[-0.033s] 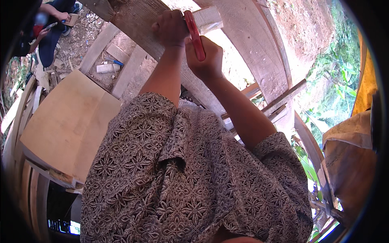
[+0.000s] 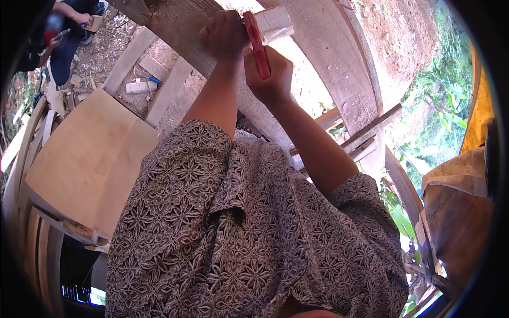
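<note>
Near the top of the view, my right hand is wrapped round a red handle that runs up and slightly left from the fist. The rest of this red-handled tool is not visible, so I cannot tell its kind. Close on its left, my left hand is closed in a fist over the thick wooden beam; what its fingers grip is hidden. Just right of the handle a pale wood block sticks out. Whether it reaches into my left hand cannot be seen.
A wide smooth wooden board lies to my left. Beyond it are a small wood block, a blue-handled tool and scraps on the ground. Another person's hand holds a wood piece at upper left. A curved plank runs along the right.
Both hands keep their grips. The red handle and my right hand have shifted very slightly right and up.
</note>
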`<state>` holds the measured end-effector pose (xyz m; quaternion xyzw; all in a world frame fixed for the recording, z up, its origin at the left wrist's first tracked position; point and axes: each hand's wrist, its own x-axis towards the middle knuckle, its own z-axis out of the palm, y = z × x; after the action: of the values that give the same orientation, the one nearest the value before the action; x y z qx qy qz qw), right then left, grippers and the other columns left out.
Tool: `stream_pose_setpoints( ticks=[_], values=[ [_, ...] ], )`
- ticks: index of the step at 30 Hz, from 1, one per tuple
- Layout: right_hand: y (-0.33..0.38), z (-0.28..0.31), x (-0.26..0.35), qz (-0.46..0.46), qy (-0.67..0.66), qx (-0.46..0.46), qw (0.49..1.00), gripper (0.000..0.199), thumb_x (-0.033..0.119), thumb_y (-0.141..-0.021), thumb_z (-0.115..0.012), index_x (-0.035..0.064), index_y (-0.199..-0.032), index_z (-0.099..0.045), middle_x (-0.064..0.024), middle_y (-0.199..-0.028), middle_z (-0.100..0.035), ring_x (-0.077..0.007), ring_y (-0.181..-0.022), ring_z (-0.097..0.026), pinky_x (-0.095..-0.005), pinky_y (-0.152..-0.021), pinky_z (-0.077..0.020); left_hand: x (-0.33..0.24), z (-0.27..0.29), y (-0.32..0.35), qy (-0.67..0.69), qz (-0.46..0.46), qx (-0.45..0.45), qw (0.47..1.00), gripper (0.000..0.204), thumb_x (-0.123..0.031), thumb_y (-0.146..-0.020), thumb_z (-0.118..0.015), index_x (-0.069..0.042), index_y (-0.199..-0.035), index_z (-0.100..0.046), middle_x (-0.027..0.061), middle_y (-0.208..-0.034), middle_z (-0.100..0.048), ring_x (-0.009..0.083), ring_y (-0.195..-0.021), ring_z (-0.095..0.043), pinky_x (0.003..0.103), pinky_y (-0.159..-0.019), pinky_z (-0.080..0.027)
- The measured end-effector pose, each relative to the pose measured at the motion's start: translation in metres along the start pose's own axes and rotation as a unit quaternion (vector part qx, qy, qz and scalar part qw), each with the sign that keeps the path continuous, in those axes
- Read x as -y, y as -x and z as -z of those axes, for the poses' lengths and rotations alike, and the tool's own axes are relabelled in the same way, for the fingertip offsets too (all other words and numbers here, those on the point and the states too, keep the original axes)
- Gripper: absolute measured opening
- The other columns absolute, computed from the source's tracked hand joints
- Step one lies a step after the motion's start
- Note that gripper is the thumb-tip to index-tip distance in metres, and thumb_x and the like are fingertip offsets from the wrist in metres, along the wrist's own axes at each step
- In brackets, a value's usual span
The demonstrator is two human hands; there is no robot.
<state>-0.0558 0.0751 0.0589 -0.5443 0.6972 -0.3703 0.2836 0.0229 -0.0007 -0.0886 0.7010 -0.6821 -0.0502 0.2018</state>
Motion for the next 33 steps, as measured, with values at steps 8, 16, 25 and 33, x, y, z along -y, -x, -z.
stream_pose_setpoints(
  ticks=[8, 16, 25, 33],
  values=[
    [0.018, 0.029, -0.063, 0.005, -0.018, 0.027, 0.999, 0.039, 0.033, -0.095, -0.075, 0.0027, -0.075, -0.062, -0.0088, -0.062, -0.057, -0.0228, -0.054, -0.054, -0.0382, -0.054, -0.0431, -0.001, 0.017, 0.004, -0.087, -0.020, 0.109, 0.990, 0.026, -0.036, -0.092, -0.063, -0.013, -0.105, -0.066, 0.0104, -0.112, -0.065, 0.0289, -0.112, -0.062, 0.051, -0.091, -0.047],
    [0.008, 0.054, -0.068, -0.009, -0.064, 0.120, 0.991, 0.044, 0.043, -0.096, -0.073, 0.0023, -0.083, -0.063, -0.0105, -0.068, -0.057, -0.0253, -0.061, -0.055, -0.0409, -0.062, -0.0453, -0.015, 0.028, 0.008, -0.051, 0.054, 0.069, 0.995, 0.021, -0.025, -0.090, -0.063, -0.010, -0.104, -0.063, 0.0161, -0.107, -0.065, 0.0345, -0.113, -0.061, 0.055, -0.094, -0.046],
    [0.038, 0.052, -0.096, -0.010, -0.022, 0.100, 0.995, 0.041, 0.037, -0.097, -0.072, 0.0024, -0.079, -0.060, -0.0128, -0.069, -0.058, -0.0304, -0.066, -0.058, -0.0426, -0.065, -0.0461, -0.008, 0.027, 0.018, -0.051, -0.002, -0.009, 0.999, 0.024, -0.023, -0.087, -0.064, -0.007, -0.105, -0.063, 0.0175, -0.111, -0.064, 0.0374, -0.114, -0.060, 0.055, -0.096, -0.047],
    [0.082, 0.154, -0.024, -0.124, 0.021, 0.164, 0.978, 0.034, 0.028, -0.098, -0.069, 0.0039, -0.077, -0.059, -0.0064, -0.062, -0.049, -0.0166, -0.057, -0.046, -0.0352, -0.057, -0.0385, -0.005, 0.009, 0.007, -0.107, 0.027, 0.020, 0.994, 0.027, -0.028, -0.090, -0.060, -0.011, -0.110, -0.064, 0.0110, -0.117, -0.064, 0.0334, -0.118, -0.059, 0.054, -0.096, -0.047]
  ],
)
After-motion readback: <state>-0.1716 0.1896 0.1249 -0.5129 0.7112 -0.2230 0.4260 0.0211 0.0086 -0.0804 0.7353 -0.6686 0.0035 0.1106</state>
